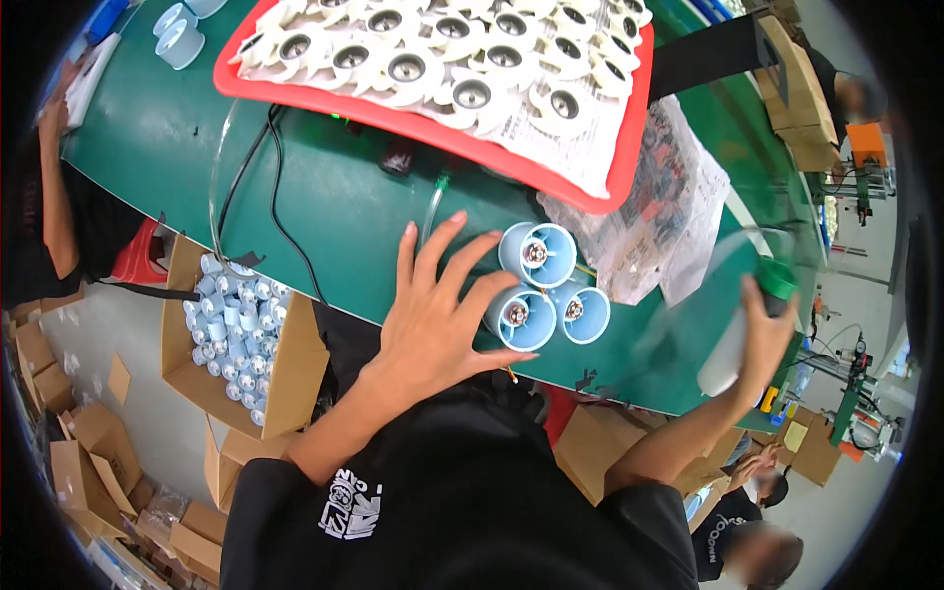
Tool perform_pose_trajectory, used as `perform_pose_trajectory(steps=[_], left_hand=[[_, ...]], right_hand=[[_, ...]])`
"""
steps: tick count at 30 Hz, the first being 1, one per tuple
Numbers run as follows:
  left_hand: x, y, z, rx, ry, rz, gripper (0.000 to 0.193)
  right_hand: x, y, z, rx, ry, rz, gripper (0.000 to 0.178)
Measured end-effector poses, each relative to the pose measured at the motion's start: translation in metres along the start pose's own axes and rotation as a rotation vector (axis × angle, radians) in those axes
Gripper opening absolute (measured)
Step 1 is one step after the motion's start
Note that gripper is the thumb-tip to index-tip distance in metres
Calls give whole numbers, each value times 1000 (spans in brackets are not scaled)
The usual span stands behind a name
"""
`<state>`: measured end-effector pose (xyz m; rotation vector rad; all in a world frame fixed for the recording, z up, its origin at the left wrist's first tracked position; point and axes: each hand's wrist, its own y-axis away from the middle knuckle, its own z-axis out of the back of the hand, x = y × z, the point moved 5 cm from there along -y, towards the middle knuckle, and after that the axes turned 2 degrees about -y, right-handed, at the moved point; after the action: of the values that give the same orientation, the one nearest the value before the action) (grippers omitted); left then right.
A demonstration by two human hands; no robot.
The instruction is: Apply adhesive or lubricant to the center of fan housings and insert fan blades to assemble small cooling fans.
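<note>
My left hand [433, 310] lies with its fingers spread beside three light-blue plastic cups with small motors inside, which stand close together near the table's front edge. Its index finger and thumb reach either side of the lower left cup [536, 329]; whether they press on it I cannot tell. Behind that one is the upper cup [562, 258], and to the right sits the third cup [597, 317]. Off to the right, my right hand [765, 339] is closed around a whitish bottle [726, 354] with a green cap [777, 278], held tilted and slightly blurred.
A red tray [590, 202] of white fan impellers stands at the back, with a crumpled plastic bag [644, 236] beside it. Black cables [280, 211] cross the green table [334, 187]. A carton [295, 379] of blue cups is at the left. Other people work nearby.
</note>
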<state>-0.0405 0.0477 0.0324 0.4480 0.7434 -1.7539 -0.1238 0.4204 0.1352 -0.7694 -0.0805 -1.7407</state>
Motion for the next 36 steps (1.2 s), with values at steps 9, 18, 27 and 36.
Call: perform_pose_trajectory(steps=[9, 18, 27, 36], left_hand=[[5, 7, -3, -104, -14, 12, 57], [4, 3, -4, -180, -86, 6, 60], [1, 10, -2, -228, -77, -21, 56], [6, 18, 7, -266, 38, -92, 57]], right_hand=[[21, 31, -82, 63, 441, 214, 72], [130, 20, -60, -8, 117, 345, 38], [247, 61, -130, 322, 120, 1097, 13], [247, 57, -143, 160, 361, 1397, 25]])
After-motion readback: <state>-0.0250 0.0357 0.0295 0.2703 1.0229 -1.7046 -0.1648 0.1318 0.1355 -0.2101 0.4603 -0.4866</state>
